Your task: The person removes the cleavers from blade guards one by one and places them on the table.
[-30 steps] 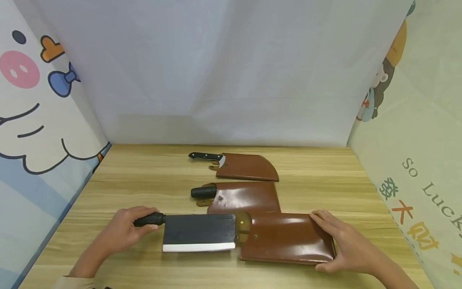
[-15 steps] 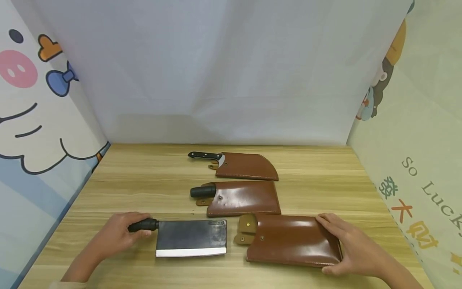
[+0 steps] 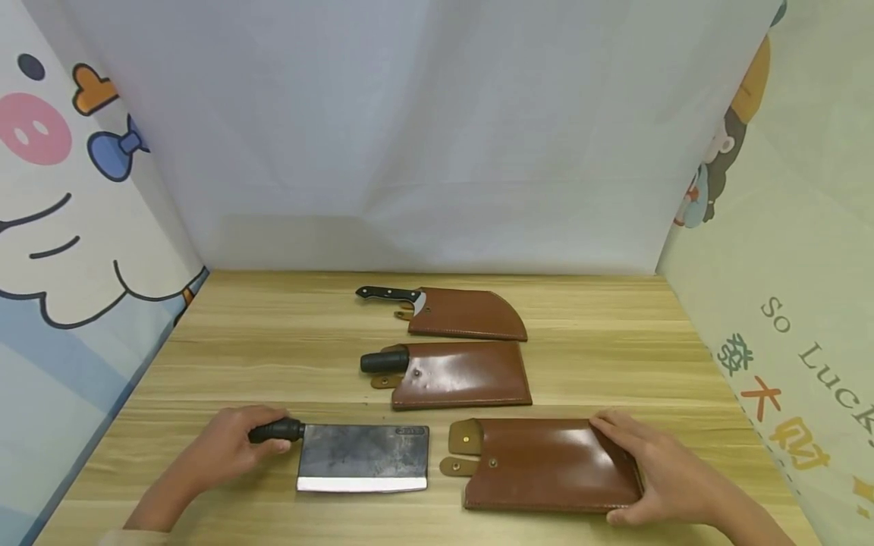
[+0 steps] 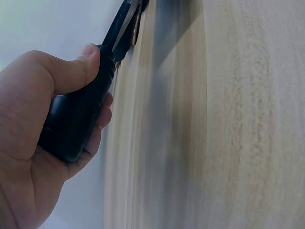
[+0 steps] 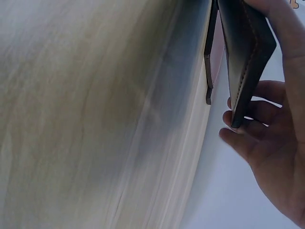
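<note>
My left hand (image 3: 232, 447) grips the black handle (image 4: 76, 114) of a cleaver (image 3: 365, 451), whose broad dark blade points right with its pale edge toward me. My right hand (image 3: 658, 470) holds the right end of a brown leather sheath (image 3: 546, 464), thumb at the near corner and fingers over the far one. The sheath's mouth faces the blade tip, a small gap between them, with two tan snap straps (image 3: 466, 438) sticking out to the left. In the right wrist view, the fingers curl under the stitched end of the sheath (image 5: 250, 57).
Behind them lies a second brown sheath (image 3: 471, 373) with a black-handled knife in it. Farther back rests a third, curved sheath (image 3: 471, 312) holding a riveted-handle knife. A white cloth (image 3: 437, 152) hangs at the back edge of the wooden table (image 3: 259, 334).
The cleaver has moved left and toward me, so a gap now separates its blade from the sheath's straps. The sheath has also come slightly nearer to me, tipping flatter.
</note>
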`<state>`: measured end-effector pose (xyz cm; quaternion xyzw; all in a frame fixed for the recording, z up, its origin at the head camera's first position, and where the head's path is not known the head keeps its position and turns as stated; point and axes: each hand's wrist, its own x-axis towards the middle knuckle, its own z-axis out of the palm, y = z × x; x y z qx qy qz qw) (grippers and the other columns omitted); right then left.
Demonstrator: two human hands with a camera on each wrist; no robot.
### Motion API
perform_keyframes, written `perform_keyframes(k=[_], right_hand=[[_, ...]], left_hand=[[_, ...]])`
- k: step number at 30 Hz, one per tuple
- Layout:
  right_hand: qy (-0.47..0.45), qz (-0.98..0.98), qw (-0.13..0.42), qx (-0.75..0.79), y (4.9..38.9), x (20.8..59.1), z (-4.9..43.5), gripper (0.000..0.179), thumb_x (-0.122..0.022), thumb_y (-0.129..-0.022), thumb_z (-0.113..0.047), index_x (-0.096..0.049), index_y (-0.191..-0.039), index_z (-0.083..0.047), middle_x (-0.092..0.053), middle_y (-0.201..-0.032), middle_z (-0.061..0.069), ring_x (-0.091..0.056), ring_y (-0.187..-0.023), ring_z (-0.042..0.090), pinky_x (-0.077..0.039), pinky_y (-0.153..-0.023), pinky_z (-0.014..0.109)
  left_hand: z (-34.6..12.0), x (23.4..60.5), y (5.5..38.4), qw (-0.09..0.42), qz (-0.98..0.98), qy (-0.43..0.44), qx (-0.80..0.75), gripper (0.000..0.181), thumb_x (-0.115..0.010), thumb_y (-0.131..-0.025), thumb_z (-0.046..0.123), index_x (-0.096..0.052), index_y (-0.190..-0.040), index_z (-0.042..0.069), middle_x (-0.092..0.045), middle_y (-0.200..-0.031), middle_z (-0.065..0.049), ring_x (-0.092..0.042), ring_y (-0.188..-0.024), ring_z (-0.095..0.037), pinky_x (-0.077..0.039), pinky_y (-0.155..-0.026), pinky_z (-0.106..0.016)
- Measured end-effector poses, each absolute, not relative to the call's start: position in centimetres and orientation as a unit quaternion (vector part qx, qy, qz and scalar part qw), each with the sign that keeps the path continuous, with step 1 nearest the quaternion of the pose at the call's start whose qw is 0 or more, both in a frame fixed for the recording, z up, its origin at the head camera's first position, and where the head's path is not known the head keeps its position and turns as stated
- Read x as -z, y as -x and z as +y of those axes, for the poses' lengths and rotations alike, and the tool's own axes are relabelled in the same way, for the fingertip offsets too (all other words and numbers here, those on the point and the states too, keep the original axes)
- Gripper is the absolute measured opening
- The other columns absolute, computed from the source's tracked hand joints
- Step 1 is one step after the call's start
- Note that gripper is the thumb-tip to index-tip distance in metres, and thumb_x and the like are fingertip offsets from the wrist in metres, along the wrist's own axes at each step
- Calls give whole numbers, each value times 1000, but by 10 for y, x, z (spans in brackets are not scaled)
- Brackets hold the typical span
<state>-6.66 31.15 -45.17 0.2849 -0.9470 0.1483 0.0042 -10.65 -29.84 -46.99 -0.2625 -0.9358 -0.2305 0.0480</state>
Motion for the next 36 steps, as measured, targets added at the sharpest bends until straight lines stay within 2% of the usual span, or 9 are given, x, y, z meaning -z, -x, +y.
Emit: perform_keyframes(k=[16,24,33,36], right_hand=[[-272,-949,-23,-157,65,464,311,117,-87,-60,-72,-50,-148,-4,-55,-144,22,-57,-126,44,-51,-92,63],[-268,-950,-33,-157,66,478,312,119,-79,-64,-81,-46,-151,-7,-51,-150,17,-54,-131,39,-51,-95,60],[-276,-945,-63,-162,70,485,314,125,-75,-63,-84,-42,-152,-3,-48,-152,20,-51,-134,45,-48,-96,64],[-286,-942,-72,-162,73,482,314,124,-74,-64,-83,-42,-152,-2,-46,-153,23,-49,-134,47,-48,-96,64]], left_hand=[[-298,474,112,-15,-948,233,218,38,-84,-84,33,-78,-113,9,-77,-109,-4,-73,-100,-26,-57,-82,-45],[-301,480,114,-21,-949,233,211,41,-84,-83,40,-78,-114,14,-75,-112,-2,-68,-108,-33,-52,-93,-54],[-303,485,117,-46,-952,224,204,46,-83,-84,44,-78,-117,13,-70,-121,-4,-64,-114,-37,-50,-95,-57],[-304,484,120,-71,-948,226,211,49,-81,-85,48,-77,-119,12,-69,-122,-4,-63,-116,-38,-50,-96,-58]])
